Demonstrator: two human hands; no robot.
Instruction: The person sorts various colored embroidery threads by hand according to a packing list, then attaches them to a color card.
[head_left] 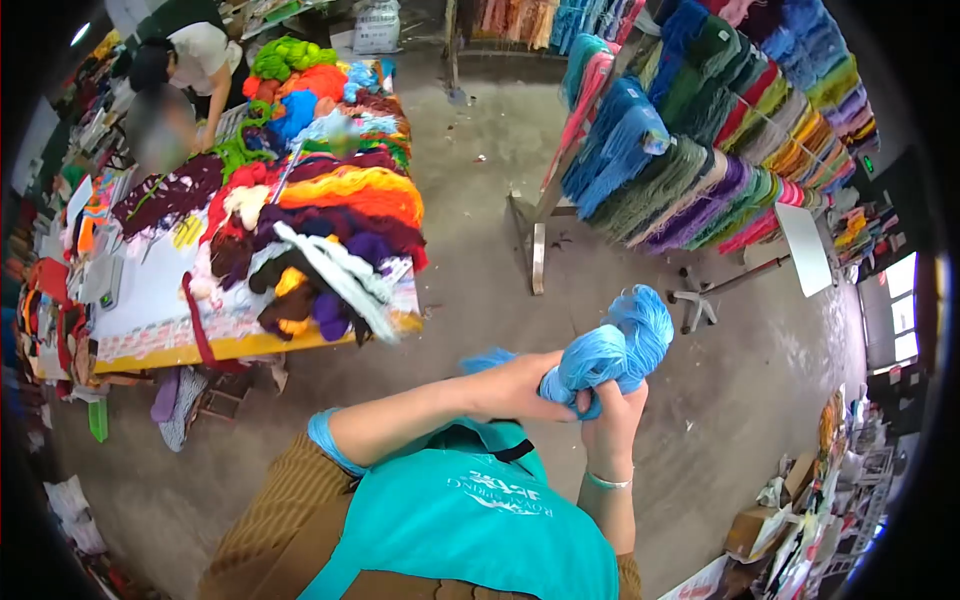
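A light-blue skein of yarn [640, 335] is bunched and folded over in front of me, above the floor. My left hand [530, 385] is closed around its left side. From below, my right hand [613, 408] grips the same skein, its thumb pressed into the yarn. A loose blue tuft of yarn [488, 360] shows behind my left wrist. Around my left forearm, near the sleeve, sits a light-blue band [333, 442]. Most of my left fingers are hidden behind the yarn.
To the left stands a table [150, 335] heaped with colourful yarn [350, 195]; a person [195, 70] leans over its far side. A rack of hanging skeins [690, 180] stands ahead on the right, near a white board [803, 248] on a wheeled stand. Boxes [755, 530] lie at lower right.
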